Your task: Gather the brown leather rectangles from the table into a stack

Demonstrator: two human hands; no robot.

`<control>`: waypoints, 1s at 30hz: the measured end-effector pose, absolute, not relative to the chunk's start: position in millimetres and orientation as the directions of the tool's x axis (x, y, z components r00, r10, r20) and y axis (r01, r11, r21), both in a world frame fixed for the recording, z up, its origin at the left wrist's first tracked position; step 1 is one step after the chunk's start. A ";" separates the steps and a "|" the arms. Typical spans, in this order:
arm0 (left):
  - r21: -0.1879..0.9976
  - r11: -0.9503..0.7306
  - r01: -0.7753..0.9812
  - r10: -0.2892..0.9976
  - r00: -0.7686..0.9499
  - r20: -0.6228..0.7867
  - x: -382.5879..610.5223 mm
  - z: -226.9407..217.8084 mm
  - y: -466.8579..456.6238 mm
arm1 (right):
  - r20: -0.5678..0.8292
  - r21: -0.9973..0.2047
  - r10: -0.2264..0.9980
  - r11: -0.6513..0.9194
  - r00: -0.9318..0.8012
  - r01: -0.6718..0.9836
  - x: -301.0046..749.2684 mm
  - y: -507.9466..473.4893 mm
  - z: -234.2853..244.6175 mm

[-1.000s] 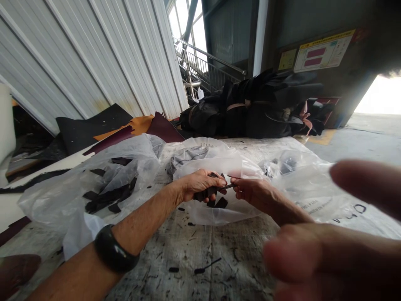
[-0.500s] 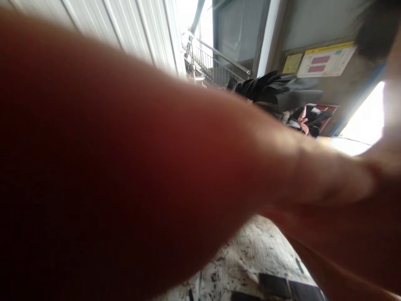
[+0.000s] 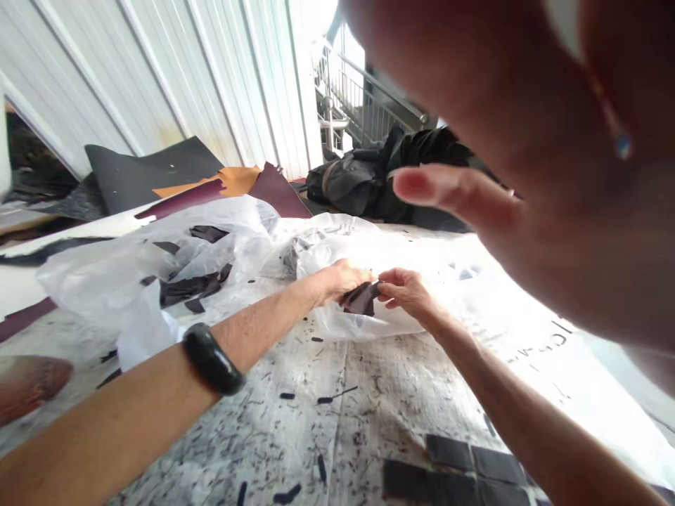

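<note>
Reaching in from the lower left, my left hand (image 3: 342,278) has a dark bangle (image 3: 212,358) on its arm. Its fingers are closed at the upper edge of some thin dark leather-like pieces (image 3: 359,299), partly washed out by glare. My right hand (image 3: 408,289) comes from the lower right and pinches the right end of these pieces between thumb and fingers. Both hands are at a translucent plastic bag (image 3: 345,327). Very close to the camera, another person's large blurred hand (image 3: 553,232) covers the upper right.
Left of my hands lies another plastic bag (image 3: 100,274) with dark scraps. Dark rectangles (image 3: 448,453) sit at the front right of the littered white table (image 3: 264,436). Coloured sheets (image 3: 152,172) and black bundles (image 3: 358,176) are behind. A ribbed wall (image 3: 211,63) rises at the back left.
The big blurred arm that covered most of the view has moved away to the upper right. My two hands, the plastic bags and much of the table now show.
</note>
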State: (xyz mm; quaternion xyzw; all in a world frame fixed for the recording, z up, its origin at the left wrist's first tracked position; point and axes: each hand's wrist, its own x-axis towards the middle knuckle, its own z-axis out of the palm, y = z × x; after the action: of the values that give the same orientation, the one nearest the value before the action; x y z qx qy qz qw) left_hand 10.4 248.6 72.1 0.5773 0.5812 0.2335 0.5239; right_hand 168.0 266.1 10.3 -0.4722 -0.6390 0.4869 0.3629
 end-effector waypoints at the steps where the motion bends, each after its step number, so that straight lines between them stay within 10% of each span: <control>1: 0.861 0.209 0.464 0.914 0.221 -0.341 10.2 73.0 247.8 | -0.015 -0.961 0.958 0.066 -0.288 0.270 167.0 266.3 10.6; 14: 0.542 -0.375 0.752 0.914 0.397 0.082 2.1 69.2 244.4 | 0.070 -0.947 0.966 0.144 -0.250 0.288 172.3 257.5 13.6; 22: 0.210 -0.532 0.820 0.839 0.544 0.000 9.8 59.0 234.8 | 0.126 -0.935 0.965 0.193 -0.230 0.299 186.7 242.1 19.0; 30: 0.164 -0.599 0.784 0.798 0.601 0.040 10.1 71.7 225.2 | 0.143 -0.949 0.966 0.196 -0.215 0.248 215.8 198.8 46.6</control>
State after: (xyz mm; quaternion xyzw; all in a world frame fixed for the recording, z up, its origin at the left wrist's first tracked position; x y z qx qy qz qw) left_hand 10.1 225.2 71.7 0.8924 0.4433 0.0547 0.0646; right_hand 215.8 198.8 46.6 -0.4668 -0.6504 0.4294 0.4180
